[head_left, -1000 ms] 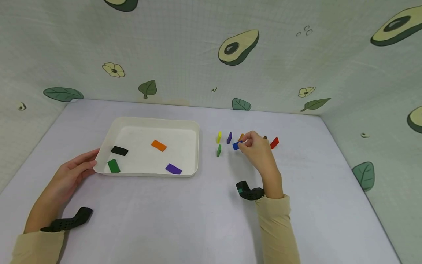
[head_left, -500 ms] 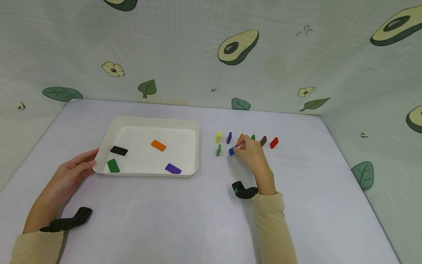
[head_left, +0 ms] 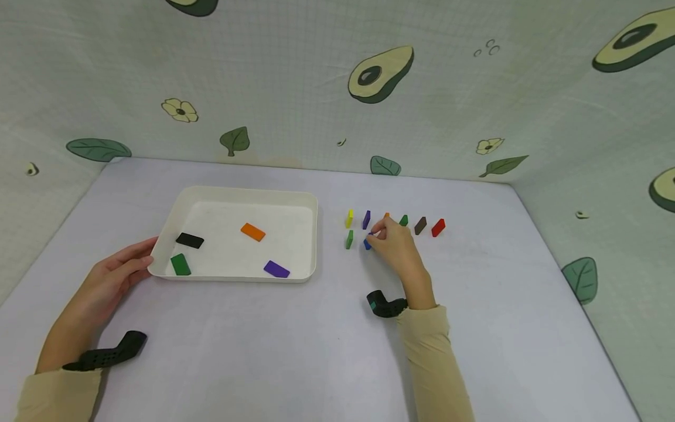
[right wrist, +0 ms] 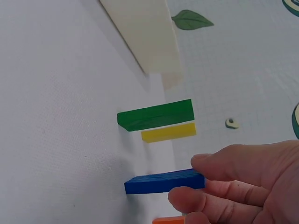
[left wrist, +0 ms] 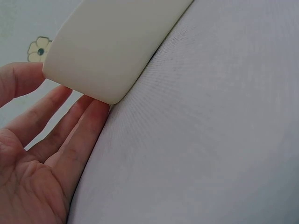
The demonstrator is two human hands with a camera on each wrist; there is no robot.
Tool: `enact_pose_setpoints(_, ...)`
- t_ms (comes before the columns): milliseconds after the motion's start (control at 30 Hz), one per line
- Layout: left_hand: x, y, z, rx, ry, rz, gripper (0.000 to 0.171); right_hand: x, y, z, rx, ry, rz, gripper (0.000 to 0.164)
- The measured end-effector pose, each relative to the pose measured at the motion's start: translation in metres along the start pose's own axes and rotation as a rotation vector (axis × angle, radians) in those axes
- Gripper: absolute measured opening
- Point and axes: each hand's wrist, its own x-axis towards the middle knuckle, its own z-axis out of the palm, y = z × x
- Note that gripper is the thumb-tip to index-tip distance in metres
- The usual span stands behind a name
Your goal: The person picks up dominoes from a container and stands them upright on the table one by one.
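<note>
My right hand (head_left: 395, 246) pinches a blue domino block (right wrist: 163, 182) between thumb and fingers. The block stands upright, its lower end at or close to the table. Left of it stands a green domino block (head_left: 350, 240); behind are upright yellow (head_left: 350, 218), purple (head_left: 366, 220) and orange (head_left: 387, 215) blocks, the orange partly hidden by my hand. My left hand (head_left: 113, 278) holds the near left corner of a white tray (head_left: 232, 279), thumb at the rim and fingertips against the wall. Black (head_left: 190, 240), green (head_left: 180, 265), orange (head_left: 253, 232) and purple (head_left: 276, 269) blocks lie flat inside.
The back row continues rightward with upright green (head_left: 404, 220), brown (head_left: 420, 225) and red (head_left: 438, 228) blocks. All stand on a white table (head_left: 253, 351), backed by a cloth (head_left: 295, 88) printed with avocados and leaves.
My right hand has carried the blue block left and toward me, lowering it beside the front green block. The back-row blocks it covered now show. My left hand and the tray stay put.
</note>
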Motion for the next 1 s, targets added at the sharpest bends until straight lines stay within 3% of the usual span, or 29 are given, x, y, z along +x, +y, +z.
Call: enact_pose_setpoints(1000,0.0006,0.0003,-0.0003,-0.03,-0.043,0.023,0.04,0.006,0.0,0.0034,0.067,-0.066,0.044,0.025)
